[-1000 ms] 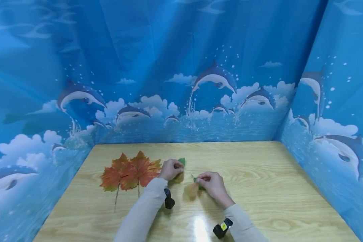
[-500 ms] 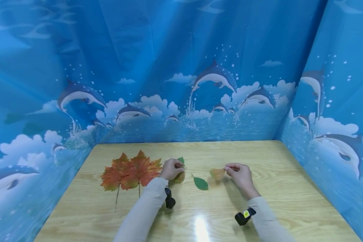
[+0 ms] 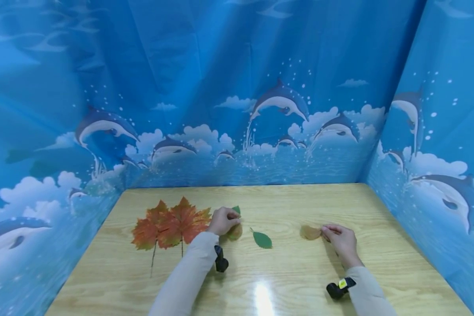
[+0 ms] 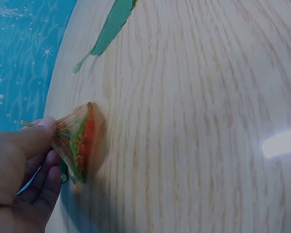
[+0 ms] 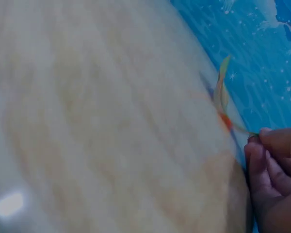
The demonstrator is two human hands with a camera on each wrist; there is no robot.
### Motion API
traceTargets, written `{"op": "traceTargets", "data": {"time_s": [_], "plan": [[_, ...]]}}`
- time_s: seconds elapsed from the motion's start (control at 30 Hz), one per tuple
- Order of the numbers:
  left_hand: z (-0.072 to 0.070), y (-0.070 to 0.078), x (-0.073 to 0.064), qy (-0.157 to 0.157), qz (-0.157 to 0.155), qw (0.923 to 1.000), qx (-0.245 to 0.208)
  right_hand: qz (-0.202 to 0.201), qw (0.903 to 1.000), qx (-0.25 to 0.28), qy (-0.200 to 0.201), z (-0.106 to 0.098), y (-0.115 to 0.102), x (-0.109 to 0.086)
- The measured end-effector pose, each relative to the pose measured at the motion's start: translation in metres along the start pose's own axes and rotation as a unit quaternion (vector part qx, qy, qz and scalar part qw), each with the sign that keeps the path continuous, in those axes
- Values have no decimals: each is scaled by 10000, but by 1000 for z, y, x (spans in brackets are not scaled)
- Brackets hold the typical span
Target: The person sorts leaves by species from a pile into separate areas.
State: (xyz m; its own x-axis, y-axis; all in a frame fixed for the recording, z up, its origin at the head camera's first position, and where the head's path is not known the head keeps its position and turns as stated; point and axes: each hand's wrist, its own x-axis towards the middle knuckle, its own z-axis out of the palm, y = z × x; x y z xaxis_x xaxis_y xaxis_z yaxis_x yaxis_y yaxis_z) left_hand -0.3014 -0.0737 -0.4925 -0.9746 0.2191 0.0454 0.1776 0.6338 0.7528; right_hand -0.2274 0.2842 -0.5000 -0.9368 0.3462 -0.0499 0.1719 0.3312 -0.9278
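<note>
My left hand [image 3: 223, 220] pinches the short stem of an orange-brown artificial leaf [image 4: 75, 138]; the leaf curls and shows a red and green edge in the left wrist view. A green leaf [image 3: 236, 210] peeks out just beyond those fingers, mostly hidden by the hand. Over on the right, my right hand [image 3: 341, 241] holds another orange-yellow leaf [image 3: 310, 232] by its thin stem between thumb and fingertips, low over the table. Between the two hands, a single green leaf [image 3: 262, 240] lies flat with its stem pointing up and left.
Large red-orange maple leaves [image 3: 179, 221] with long dark stems lie overlapping, left of the left hand. The pale wooden table [image 3: 292, 281] ends at a blue dolphin-print backdrop [image 3: 237, 109] behind and at both sides.
My right hand has carried the orange-yellow leaf rightward, away from the green leaf, which now lies alone on the table. My left hand has stayed put.
</note>
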Motion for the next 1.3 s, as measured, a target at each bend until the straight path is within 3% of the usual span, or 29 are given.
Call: {"op": "traceTargets", "data": {"time_s": [0.23, 0.73, 1.3], "plan": [[1, -5, 1, 97, 87, 9999, 24, -170, 9991, -366, 145, 1, 10, 2], [3, -6, 1, 191, -79, 9998, 79, -114, 9997, -172, 89, 2, 14, 4], [-15, 9, -3, -32, -41, 9997, -253, -128, 9998, -161, 80, 0, 12, 3]]}}
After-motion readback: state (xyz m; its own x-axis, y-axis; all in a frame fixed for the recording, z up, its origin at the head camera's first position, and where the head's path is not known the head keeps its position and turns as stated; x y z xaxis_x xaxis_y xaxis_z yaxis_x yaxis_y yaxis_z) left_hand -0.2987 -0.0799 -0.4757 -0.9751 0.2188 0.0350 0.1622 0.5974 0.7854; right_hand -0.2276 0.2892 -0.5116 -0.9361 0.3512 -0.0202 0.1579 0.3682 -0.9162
